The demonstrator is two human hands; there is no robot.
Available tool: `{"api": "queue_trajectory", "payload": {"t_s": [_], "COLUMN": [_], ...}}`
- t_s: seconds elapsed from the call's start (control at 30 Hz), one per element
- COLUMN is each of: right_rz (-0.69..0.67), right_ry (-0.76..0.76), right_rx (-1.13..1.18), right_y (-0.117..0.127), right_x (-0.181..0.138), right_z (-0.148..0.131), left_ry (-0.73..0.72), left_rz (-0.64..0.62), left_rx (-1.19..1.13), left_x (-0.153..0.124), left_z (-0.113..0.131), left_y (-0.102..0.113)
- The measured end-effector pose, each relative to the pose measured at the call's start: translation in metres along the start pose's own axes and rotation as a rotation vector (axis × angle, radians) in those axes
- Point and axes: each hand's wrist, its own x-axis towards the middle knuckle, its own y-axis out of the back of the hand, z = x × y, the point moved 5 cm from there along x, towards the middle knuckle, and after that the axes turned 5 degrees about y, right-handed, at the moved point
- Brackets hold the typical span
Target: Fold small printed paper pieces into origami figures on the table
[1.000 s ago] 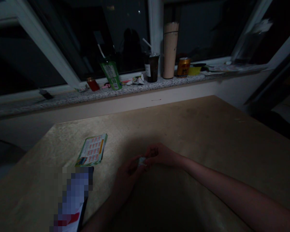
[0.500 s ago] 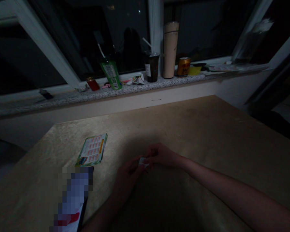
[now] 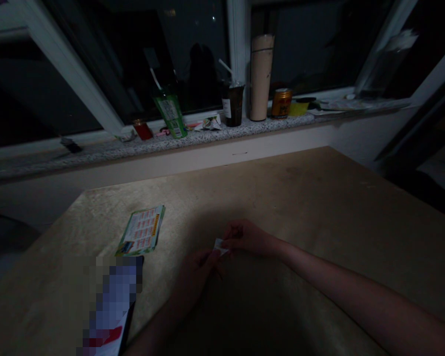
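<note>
My left hand [image 3: 196, 277] and my right hand [image 3: 247, 237] meet low over a dim tan table [image 3: 319, 198]. Between their fingertips is a small pale scrap of paper [image 3: 219, 245], pinched from both sides. The fingers of both hands are curled closed around it. Left of my hands a green printed card [image 3: 141, 230] lies flat on the table. The scene is dark, so the scrap's detail cannot be made out.
A blurred flat object [image 3: 111, 306] lies at the table's near left edge. Behind the table a stone windowsill [image 3: 96, 151] carries a green bottle [image 3: 170, 114], a red jar [image 3: 143, 129], a dark cup with a straw [image 3: 233, 103], a tall beige tumbler [image 3: 261, 76] and a gold can [image 3: 281, 103].
My left hand has drawn slightly down and back, and the pale scrap now shows more clearly between the fingertips. The right hand has barely moved.
</note>
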Motion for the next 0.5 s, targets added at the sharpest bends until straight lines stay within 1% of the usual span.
{"api": "queue_trajectory", "payload": {"t_s": [0.1, 0.2, 0.33, 0.5], "right_rz": [-0.019, -0.07, -0.152, -0.137], "right_ry": [-0.003, -0.016, -0.015, 0.043], "right_rx": [0.021, 0.033, -0.05, -0.061], "right_y": [-0.001, -0.004, -0.009, -0.01], "right_x": [0.0, -0.001, -0.002, -0.003], "right_z": [-0.001, -0.003, -0.007, -0.011], "left_ry": [0.001, -0.009, -0.019, -0.015], "left_rz": [0.004, -0.005, -0.029, -0.029], "left_rx": [0.0, 0.0, -0.002, -0.025], "left_x": [0.0, 0.0, -0.001, -0.001], "left_z": [-0.001, -0.001, 0.001, -0.001], "left_y": [0.001, 0.001, -0.001, -0.001]}}
